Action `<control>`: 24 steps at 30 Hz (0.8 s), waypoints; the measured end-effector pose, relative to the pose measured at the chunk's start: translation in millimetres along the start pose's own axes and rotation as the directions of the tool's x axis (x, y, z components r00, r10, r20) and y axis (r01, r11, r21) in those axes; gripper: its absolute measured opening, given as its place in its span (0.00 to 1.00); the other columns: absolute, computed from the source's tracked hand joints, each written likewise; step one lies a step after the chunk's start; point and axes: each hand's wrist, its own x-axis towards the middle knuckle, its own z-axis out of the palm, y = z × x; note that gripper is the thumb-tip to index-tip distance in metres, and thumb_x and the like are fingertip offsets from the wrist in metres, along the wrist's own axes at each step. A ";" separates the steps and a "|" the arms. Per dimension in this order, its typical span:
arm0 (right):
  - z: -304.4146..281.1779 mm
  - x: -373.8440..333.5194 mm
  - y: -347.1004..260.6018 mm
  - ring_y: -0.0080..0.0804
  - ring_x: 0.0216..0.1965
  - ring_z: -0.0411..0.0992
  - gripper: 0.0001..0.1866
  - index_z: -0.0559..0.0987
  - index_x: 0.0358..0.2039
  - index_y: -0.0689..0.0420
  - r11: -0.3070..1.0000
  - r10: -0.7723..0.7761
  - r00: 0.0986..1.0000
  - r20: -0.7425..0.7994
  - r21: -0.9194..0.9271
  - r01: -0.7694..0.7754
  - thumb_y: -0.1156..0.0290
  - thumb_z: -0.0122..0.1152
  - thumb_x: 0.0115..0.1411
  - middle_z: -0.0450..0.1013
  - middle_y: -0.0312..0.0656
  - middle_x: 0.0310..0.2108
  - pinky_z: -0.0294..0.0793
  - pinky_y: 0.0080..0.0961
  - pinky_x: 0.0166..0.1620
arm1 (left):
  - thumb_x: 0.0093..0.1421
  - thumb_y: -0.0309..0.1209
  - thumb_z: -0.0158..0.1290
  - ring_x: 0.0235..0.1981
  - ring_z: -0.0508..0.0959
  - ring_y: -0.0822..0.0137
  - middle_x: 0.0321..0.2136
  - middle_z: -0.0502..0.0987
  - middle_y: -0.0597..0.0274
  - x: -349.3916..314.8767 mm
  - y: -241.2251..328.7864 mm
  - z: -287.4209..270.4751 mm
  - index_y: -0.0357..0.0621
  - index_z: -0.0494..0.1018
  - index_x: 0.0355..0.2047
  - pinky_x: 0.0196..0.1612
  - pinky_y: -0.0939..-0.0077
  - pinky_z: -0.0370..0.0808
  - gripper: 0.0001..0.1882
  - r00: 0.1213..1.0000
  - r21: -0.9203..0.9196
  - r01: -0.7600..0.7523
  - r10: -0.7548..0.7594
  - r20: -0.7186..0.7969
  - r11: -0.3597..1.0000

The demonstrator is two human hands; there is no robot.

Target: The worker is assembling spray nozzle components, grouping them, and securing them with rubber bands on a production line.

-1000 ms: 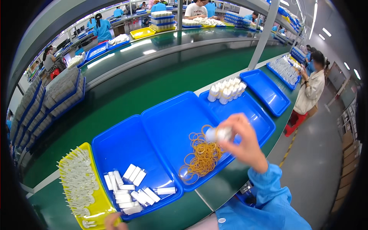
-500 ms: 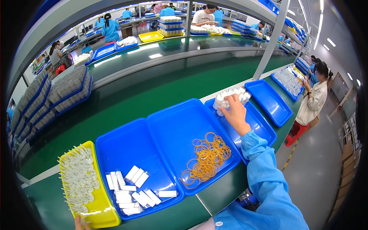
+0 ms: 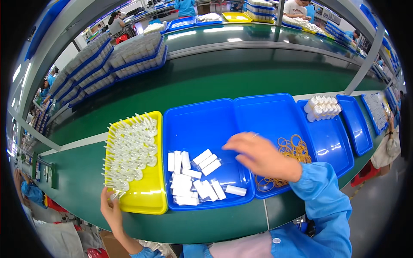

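My left hand (image 3: 112,211) is at the near left corner of a yellow tray (image 3: 146,202), its thumb and fingertips closed around a small clear plastic part (image 3: 115,195). Rows of similar clear parts with thin stems (image 3: 133,150) fill much of that tray. My right hand (image 3: 262,155), slightly blurred, hovers over the blue trays with fingers stretched out and nothing visible in them. Below and left of it, white rectangular pieces with clear ends (image 3: 183,182) lie in a blue tray (image 3: 198,124). Tan rubber bands (image 3: 297,148) lie in the adjoining blue tray (image 3: 266,112), partly hidden by my right hand.
A bundle of white-capped bottles (image 3: 322,107) stands in another blue tray (image 3: 331,142) at right, with a narrower blue tray (image 3: 356,124) beyond. Stacked trays of white containers (image 3: 116,64) stand across the green belt (image 3: 241,73). Other people sit at the far line.
My right hand has left the bottle bundle and moved left over the middle trays, fingers apart. The view has swung left, so more of my left hand and the yellow tray show.
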 end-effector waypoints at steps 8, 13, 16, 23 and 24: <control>70.7 36.7 4.6 0.48 0.61 0.62 0.23 0.73 0.51 0.56 0.991 -0.100 0.956 0.275 -0.056 0.120 0.81 0.55 0.52 0.65 0.49 0.58 0.63 0.41 0.60 | 0.55 0.23 0.55 0.25 0.71 0.73 0.31 0.78 0.58 -32.8 34.7 30.2 0.42 0.67 0.50 0.34 0.79 0.68 0.21 1.000 -0.108 -0.020 0.017 -0.025 0.994; 55.7 25.4 10.0 0.46 0.60 0.64 0.19 0.76 0.46 0.56 0.962 -0.055 0.979 0.195 -0.254 0.105 0.75 0.61 0.51 0.66 0.47 0.57 0.63 0.40 0.60 | 0.56 0.28 0.56 0.30 0.74 0.64 0.30 0.77 0.57 -38.2 56.5 37.4 0.39 0.74 0.35 0.37 0.72 0.69 0.08 0.992 0.081 -0.120 0.123 -0.031 0.990; 38.5 19.3 -8.3 0.43 0.54 0.68 0.17 0.76 0.42 0.54 0.940 -0.036 0.987 0.158 -0.330 0.087 0.72 0.64 0.50 0.72 0.43 0.47 0.66 0.40 0.55 | 0.54 0.27 0.58 0.30 0.74 0.61 0.29 0.76 0.57 -40.2 71.1 32.5 0.39 0.76 0.37 0.37 0.70 0.70 0.10 0.993 0.063 -0.111 0.109 0.039 0.992; 36.5 -21.2 -44.5 0.42 0.34 0.75 0.22 0.70 0.39 0.60 0.935 0.067 0.913 0.401 -0.344 0.082 0.69 0.69 0.44 0.74 0.44 0.29 0.69 0.35 0.39 | 0.49 0.25 0.61 0.31 0.75 0.63 0.29 0.75 0.58 -34.4 90.9 37.5 0.39 0.79 0.35 0.35 0.73 0.70 0.11 0.982 0.187 -0.187 0.177 0.067 0.964; 39.9 -23.6 -45.5 0.42 0.34 0.75 0.23 0.70 0.40 0.61 0.933 0.069 0.911 0.406 -0.350 0.085 0.70 0.68 0.44 0.73 0.44 0.29 0.69 0.35 0.38 | 0.48 0.25 0.62 0.31 0.75 0.64 0.30 0.75 0.59 -35.0 92.8 40.2 0.38 0.79 0.34 0.34 0.73 0.71 0.11 0.982 0.212 -0.187 0.184 0.035 0.959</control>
